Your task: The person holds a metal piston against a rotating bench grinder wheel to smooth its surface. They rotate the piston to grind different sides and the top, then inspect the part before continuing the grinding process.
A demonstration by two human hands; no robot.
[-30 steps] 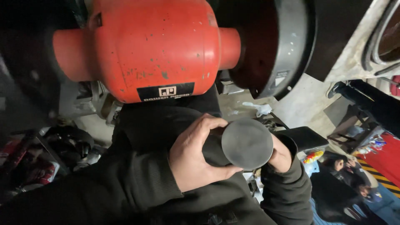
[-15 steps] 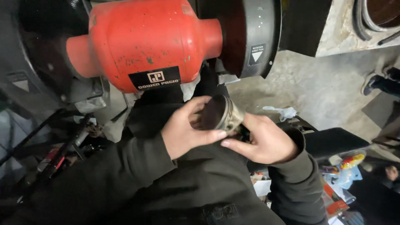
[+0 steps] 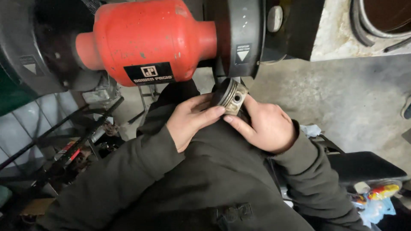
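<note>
A metal piston [image 3: 231, 96], grey and grimy with ring grooves, is held up under the right wheel guard [image 3: 242, 36] of a red bench grinder [image 3: 150, 38]. My left hand [image 3: 190, 120] grips its left side with the fingers curled over it. My right hand [image 3: 263, 124] holds its right side, thumb and fingers pressed on the skirt. Both arms wear dark sleeves. The piston's top touches or nearly touches the wheel behind the guard; the contact itself is hidden.
The grinder's left wheel guard [image 3: 30, 51] fills the upper left. Long metal tools and clutter [image 3: 81, 145] lie at the lower left. A concrete floor [image 3: 342, 98] spreads to the right, with a black seat [image 3: 368, 167] and colourful items [image 3: 376, 192] at the lower right.
The piston has been turned from end-on to sideways and raised from my lap up to the grinder's right wheel. My right hand has come onto it, and the view has shifted right.
</note>
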